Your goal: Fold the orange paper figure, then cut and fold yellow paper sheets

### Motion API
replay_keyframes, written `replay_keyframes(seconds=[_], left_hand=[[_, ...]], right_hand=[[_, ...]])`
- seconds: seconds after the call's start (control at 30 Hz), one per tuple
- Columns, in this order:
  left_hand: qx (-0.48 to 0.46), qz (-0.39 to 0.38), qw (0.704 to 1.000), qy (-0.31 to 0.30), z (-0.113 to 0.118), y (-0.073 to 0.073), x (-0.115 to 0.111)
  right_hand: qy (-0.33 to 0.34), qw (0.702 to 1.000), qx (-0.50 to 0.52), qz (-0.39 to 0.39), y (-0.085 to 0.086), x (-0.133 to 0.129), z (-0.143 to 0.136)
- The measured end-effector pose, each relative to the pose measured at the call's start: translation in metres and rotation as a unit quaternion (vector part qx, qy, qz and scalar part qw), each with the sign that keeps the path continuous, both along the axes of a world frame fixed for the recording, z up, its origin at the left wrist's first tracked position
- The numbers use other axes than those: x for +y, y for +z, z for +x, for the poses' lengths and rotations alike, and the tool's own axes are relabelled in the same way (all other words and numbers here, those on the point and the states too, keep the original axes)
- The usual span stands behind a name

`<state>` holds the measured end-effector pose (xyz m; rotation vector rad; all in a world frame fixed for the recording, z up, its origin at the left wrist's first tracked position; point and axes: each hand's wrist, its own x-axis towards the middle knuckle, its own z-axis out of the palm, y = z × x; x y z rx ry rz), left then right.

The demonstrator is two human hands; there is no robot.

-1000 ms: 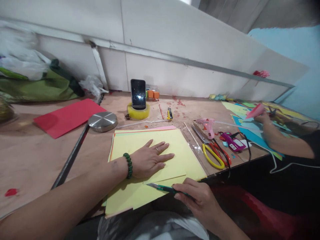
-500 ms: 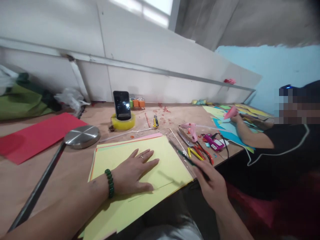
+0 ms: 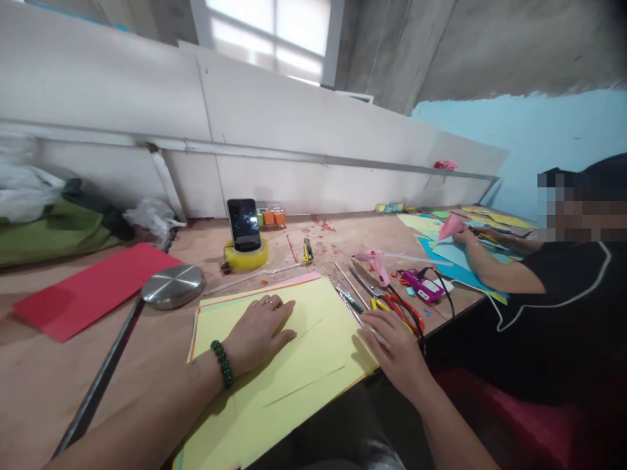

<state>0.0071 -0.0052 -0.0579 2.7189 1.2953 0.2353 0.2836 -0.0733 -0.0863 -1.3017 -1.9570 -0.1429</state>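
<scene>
- Head view: our left hand (image 3: pixel 262 333) rests palm down on the stack of pale yellow rectangular paper sheets (image 3: pixel 318 365), fingers partly bent, thumb stretched out to the right; it grasps nothing.
- This stack lies flat near the table's front edge, its far edge slanting upward to the right and its near right corner by our right hand (image 3: pixel 394 349). We cannot tell which of its sides is longer.
- Across the top sheet we see a thin straight line, rising to the right; we cannot tell whether it is a cut or a paper edge.
- The slender green-handled craft knife (image 3: pixel 353 302) lies just right of the stack, its long axis running from far left to near right, its silvery end pointing away from us.
- Our right hand is palm down beside the knife's near end, fingers narrowly spaced over a pale thin strip; we cannot tell whether they grip anything.
- Just beyond that hand lie the large scissors with red handles (image 3: pixel 410 314), and farther off the pink plastic glue gun (image 3: pixel 379 266).
- Well to the right, a co-worker's hand (image 3: pixel 462 237) holds a pink paper cone (image 3: pixel 450 227).
</scene>
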Motion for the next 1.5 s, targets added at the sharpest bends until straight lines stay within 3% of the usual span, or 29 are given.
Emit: replay_keyframes(seconds=[0.13, 0.23, 0.37, 0.5, 0.63, 0.87, 1.0, 1.1, 1.17, 1.27, 1.4, 1.5], left_hand=[[0.005, 0.02, 1.0, 0.023, -0.001, -0.006, 0.003], [0.009, 0.038, 0.998, 0.039, -0.003, -0.008, 0.005], [0.022, 0.063, 0.996, 0.058, -0.01, -0.005, 0.007], [0.023, 0.092, 0.992, 0.089, -0.018, 0.002, 0.01], [-0.006, 0.1, 0.989, 0.105, -0.014, 0.01, 0.0], [-0.087, -0.031, 0.994, -0.049, 0.018, 0.007, -0.044], [-0.303, -0.193, 0.93, -0.074, 0.014, 0.009, -0.04], [-0.355, -0.248, 0.895, -0.104, 0.004, 0.021, -0.025], [-0.388, -0.27, 0.877, -0.089, 0.002, 0.026, -0.02], [-0.432, -0.274, 0.859, -0.028, 0.005, 0.025, -0.021], [-0.485, -0.27, 0.831, 0.032, 0.01, 0.017, -0.024], [-0.516, -0.266, 0.812, 0.06, 0.008, 0.015, -0.022]], right_hand=[[0.135, 0.989, -0.035, -0.056, 0.01, -0.019, -0.022], [0.193, 0.971, -0.063, -0.123, 0.007, -0.024, -0.034], [0.194, 0.965, -0.052, -0.168, -0.003, -0.022, -0.04], [0.2, 0.97, -0.024, -0.135, -0.008, -0.023, -0.041], [0.222, 0.968, -0.028, -0.115, -0.001, -0.027, -0.044], [0.25, 0.962, -0.049, -0.096, 0.009, -0.027, -0.048], [0.216, 0.976, -0.01, -0.038, 0.015, -0.018, -0.046], [0.162, 0.985, 0.054, -0.035, 0.024, -0.009, -0.042], [0.143, 0.98, 0.115, -0.072, 0.031, -0.004, -0.041], [0.158, 0.94, 0.255, -0.164, 0.034, 0.004, -0.045], [0.204, 0.824, 0.454, -0.271, 0.029, 0.012, -0.058], [0.217, 0.776, 0.52, -0.284, 0.026, 0.018, -0.065]])
